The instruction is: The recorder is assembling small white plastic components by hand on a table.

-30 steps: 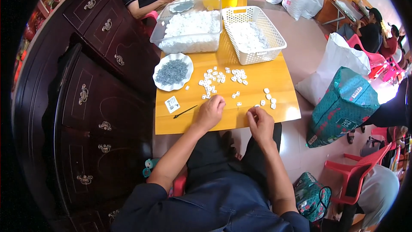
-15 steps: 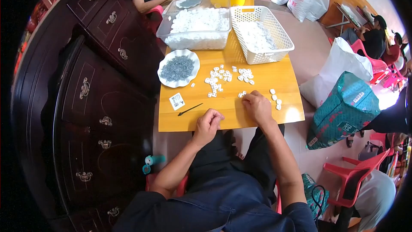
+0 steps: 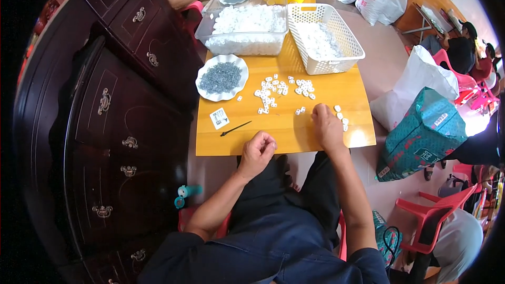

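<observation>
Left hand [image 3: 258,152] clenched into a fist at near edge of wooden tabletop [image 3: 294,131]; contents, if any, not visible. Right hand [image 3: 327,126] flat, fingers down near right edge, touching small white plastic pieces [image 3: 341,115]; actual grip can't tell. More white pieces [image 3: 276,90] scattered mid-table. Black pin tool [image 3: 235,128] and small label card [image 3: 219,118] near left edge. Scalloped plate of grey parts [image 3: 222,77] at far left.

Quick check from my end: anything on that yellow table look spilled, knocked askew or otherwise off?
Nothing stands out. The small white pieces lie loose on the table, but in clusters, none over the edge. The plate of grey parts, clear tub and white basket sit upright. The right hand rests by the pieces; the left hand is fisted at the near edge.
</observation>
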Tool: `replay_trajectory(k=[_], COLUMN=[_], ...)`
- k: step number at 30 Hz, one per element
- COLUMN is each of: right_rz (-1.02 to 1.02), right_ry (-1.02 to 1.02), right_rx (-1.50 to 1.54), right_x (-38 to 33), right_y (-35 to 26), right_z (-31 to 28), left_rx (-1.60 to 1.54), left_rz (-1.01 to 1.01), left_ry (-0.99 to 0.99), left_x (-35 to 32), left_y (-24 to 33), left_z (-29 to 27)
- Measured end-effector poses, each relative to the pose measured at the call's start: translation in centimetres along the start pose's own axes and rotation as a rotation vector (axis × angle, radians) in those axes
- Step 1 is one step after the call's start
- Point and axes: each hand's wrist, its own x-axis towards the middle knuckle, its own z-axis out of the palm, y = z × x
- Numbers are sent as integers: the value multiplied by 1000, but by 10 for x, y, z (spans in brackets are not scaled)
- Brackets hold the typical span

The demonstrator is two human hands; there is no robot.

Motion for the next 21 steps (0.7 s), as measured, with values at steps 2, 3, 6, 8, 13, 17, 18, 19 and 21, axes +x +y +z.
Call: replay_trajectory(k=[2, 3, 6, 8, 13, 17, 18, 19, 21], right_rz=[31, 79, 130, 183, 285, 424, 430, 435, 464], right_ry=[192, 201, 246, 236, 146, 39, 31, 25, 22], right_rx=[157, 237, 553, 564, 765, 945, 1001, 1056, 1106], right_x=[-9, -13, -41, -61, -103, -117, -120, -121, -124], right_y=[-7, -11, -25, -32, -40, -45, -43, -42, -41], right_z=[-17, -22, -29, -24, -5, -7, -4, -3, -2], left_rx=[-30, -61, -44, -69, -148, -117, -116, -113, -135], left_rz=[-16, -29, -70, -106, -201, -209, -215, -218, -216], left_ry=[19, 38, 42, 15, -69, -153, -188, -192, -228], left_x=[0, 0, 0, 0, -4, -8, -9, -9, -10], left_y=[-1, -2, 1, 7, 12, 19, 21, 23, 24], left_z=[2, 2, 5, 8, 19, 30, 33, 35, 39])
